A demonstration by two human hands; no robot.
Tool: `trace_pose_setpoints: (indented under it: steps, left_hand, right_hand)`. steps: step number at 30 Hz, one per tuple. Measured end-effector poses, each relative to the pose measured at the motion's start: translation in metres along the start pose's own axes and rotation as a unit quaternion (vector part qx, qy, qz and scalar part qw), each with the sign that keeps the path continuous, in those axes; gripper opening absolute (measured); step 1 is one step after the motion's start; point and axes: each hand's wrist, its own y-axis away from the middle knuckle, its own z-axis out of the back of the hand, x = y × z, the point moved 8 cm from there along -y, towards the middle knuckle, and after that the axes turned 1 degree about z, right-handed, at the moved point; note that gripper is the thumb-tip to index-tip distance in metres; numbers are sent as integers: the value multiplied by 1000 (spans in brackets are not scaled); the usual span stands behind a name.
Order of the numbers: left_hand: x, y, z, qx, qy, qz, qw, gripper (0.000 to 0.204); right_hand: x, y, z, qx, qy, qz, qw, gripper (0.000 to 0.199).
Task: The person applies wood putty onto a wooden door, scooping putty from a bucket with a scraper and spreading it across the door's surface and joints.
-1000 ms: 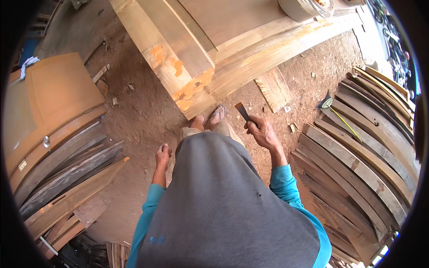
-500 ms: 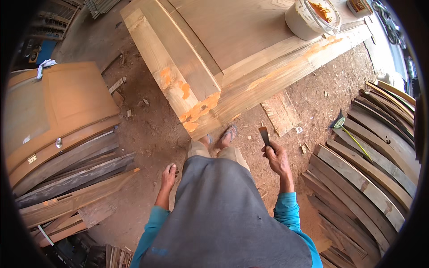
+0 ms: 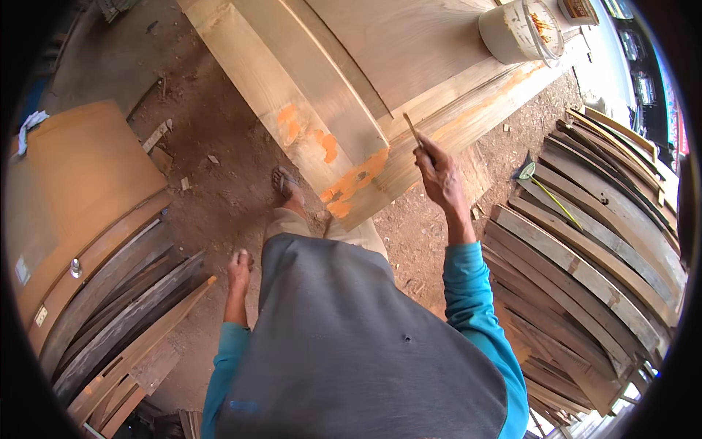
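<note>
My right hand (image 3: 442, 179) is closed round a putty knife (image 3: 412, 129), its thin blade seen nearly edge-on and pointing up and away. It is over the near edge of a pale wooden door panel (image 3: 431, 44), and I cannot see the blade touching the wood. Orange filler (image 3: 356, 181) covers patches at the panel's near corner, with smaller patches along its boards. My left hand (image 3: 239, 272) hangs low beside my thigh, fingers curled in, with nothing visible in it. On the panel's far right stands a white bucket (image 3: 504, 35) with orange filler inside.
Next to the bucket is a smaller tub (image 3: 576, 10). Stacked boards (image 3: 585, 256) line the right side, with a green-handled net (image 3: 528, 171) on them. At left a brown panel (image 3: 88, 161) lies over more planks (image 3: 131, 293). Wood scraps litter the dirt floor (image 3: 219, 190).
My right hand has moved forward and up with the putty knife, now over the panel's edge, and the blade has turned. My left foot has shifted left, and the view has moved.
</note>
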Motion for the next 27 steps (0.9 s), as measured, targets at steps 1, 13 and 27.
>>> trace_pose_setpoints:
  steps: [1, 13, 27]
  left_hand:
    - [4, -12, 18, -9, 33, -6, 999, 52]
    - [0, -42, 75, -48, 75, 21, 996, 57]
    - [-40, 4, -30, 16, 60, 51, 997, 56]
  right_hand:
    - [26, -10, 0, -18, 76, 56, 995, 40]
    - [55, -53, -37, -18, 322, 121, 939, 35]
    - [51, -72, -29, -2, 327, 149, 933, 35]
